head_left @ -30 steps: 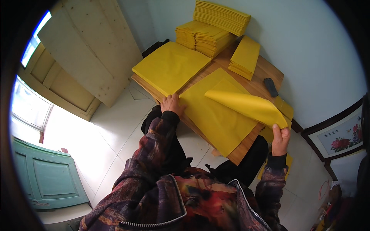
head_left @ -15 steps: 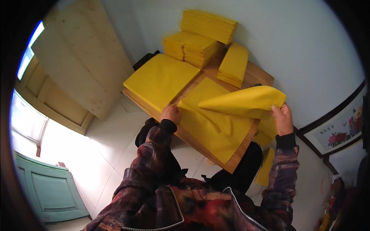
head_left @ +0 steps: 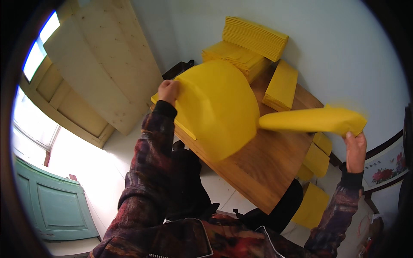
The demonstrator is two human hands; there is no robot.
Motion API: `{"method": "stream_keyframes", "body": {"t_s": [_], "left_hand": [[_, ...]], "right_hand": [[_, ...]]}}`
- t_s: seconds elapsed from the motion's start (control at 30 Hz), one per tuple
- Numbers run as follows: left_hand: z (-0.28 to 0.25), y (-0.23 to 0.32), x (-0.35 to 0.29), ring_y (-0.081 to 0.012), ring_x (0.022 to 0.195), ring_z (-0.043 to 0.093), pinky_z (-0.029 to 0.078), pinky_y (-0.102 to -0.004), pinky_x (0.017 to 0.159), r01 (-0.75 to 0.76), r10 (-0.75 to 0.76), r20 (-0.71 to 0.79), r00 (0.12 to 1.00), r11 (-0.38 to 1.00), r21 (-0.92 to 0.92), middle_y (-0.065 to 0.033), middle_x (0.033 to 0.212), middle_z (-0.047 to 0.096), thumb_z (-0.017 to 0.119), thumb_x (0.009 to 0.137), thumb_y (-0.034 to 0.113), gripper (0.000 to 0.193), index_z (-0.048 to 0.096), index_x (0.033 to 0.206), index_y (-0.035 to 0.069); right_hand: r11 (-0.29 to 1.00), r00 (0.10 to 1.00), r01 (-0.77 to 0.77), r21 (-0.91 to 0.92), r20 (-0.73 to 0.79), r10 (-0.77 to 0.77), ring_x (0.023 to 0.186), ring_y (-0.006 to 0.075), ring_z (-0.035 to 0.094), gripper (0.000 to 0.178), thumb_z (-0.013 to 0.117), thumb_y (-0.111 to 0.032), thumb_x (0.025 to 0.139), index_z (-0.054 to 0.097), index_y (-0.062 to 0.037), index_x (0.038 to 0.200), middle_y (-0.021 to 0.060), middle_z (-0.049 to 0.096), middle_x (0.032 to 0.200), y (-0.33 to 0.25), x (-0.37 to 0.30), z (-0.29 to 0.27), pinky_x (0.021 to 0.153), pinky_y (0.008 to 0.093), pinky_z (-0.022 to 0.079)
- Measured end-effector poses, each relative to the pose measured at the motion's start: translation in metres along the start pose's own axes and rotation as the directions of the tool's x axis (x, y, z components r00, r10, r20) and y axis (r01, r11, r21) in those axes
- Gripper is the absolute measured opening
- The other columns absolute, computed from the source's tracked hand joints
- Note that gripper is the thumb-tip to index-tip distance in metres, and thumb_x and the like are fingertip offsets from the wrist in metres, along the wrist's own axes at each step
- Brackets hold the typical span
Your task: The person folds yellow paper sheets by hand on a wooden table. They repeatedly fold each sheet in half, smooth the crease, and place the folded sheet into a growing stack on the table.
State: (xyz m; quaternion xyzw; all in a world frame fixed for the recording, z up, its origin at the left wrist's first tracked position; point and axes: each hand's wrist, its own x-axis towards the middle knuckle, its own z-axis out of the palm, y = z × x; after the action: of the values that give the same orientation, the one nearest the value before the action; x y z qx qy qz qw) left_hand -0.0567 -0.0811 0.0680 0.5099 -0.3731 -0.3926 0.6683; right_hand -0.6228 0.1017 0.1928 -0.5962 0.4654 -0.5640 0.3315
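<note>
My left hand (head_left: 169, 91) is closed on the corner of a large yellow sheet (head_left: 215, 107), which bellows upward over the left side of the wooden table and is blurred by motion. On the far right, my right hand (head_left: 356, 150) pinches the end of a folded yellow sheet (head_left: 309, 120) held out above the table's right side. The two pieces meet near the middle; I cannot tell whether they are joined. Beneath the raised sheet, the edge of a flat yellow stack (head_left: 186, 131) shows at the table's left edge, mostly hidden.
Folded yellow bundles (head_left: 254, 38) are piled at the back of the wooden table (head_left: 266, 167), with another bundle (head_left: 282, 86) beside them. More yellow pieces (head_left: 312, 206) lie low on the right. A framed flower picture (head_left: 385, 170) leans by the wall; a green panel (head_left: 58, 206) stands left.
My left hand has lifted its sheet off the table and moved up and left. My right hand has swung right with the folded sheet, pulling it outward. Bare tabletop now shows between them.
</note>
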Motion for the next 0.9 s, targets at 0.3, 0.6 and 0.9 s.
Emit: {"method": "stream_keyframes", "body": {"t_s": [0.3, 0.6, 0.9], "left_hand": [[-0.151, -0.154, 0.128, -0.0302, 0.084, 0.067, 0.053, -0.04, 0.069, -0.204, 0.248, -0.001, 0.969, 0.798, 0.566, -0.0122, 0.091, 0.07, 0.057, 0.085, 0.021, 0.019, 0.068, 0.095, 0.009], [-0.159, -0.159, 0.132, -0.0294, 0.081, 0.065, 0.053, -0.0353, 0.07, 0.221, -0.175, -0.276, 0.945, 0.965, 0.143, -0.0155, 0.095, 0.065, 0.062, 0.088, 0.027, 0.039, 0.056, 0.116, 0.001], [-0.007, -0.032, -0.09, -0.0256, 0.119, 0.05, 0.042, -0.0362, 0.095, -0.563, 0.416, 0.38, 0.826, 0.615, 0.552, -0.0112, 0.133, 0.05, 0.067, 0.082, 0.002, 0.054, 0.048, 0.132, 0.008]], "right_hand": [[0.989, 0.992, -0.127, -0.078, -0.009, 0.127, 0.105, 0.0128, 0.055, 0.029, 0.054, -0.007, 0.093, 0.057, 0.0028, 0.119, 0.0063, 0.062, 0.115, 0.022, -0.028, 0.052, 0.096, 0.0292, 0.04], [0.974, 0.989, -0.016, -0.224, 0.138, 0.048, 0.102, 0.0142, 0.058, 0.027, 0.053, -0.005, 0.093, 0.057, 0.0051, 0.117, 0.0069, 0.064, 0.111, -0.02, 0.013, 0.079, 0.093, 0.03, 0.043], [0.919, 0.82, 0.208, -0.335, 0.572, 0.022, 0.097, 0.0311, 0.062, 0.015, 0.068, -0.001, 0.075, 0.06, -0.0037, 0.088, 0.011, 0.065, 0.098, 0.004, -0.074, 0.101, 0.087, 0.0366, 0.048]]}}
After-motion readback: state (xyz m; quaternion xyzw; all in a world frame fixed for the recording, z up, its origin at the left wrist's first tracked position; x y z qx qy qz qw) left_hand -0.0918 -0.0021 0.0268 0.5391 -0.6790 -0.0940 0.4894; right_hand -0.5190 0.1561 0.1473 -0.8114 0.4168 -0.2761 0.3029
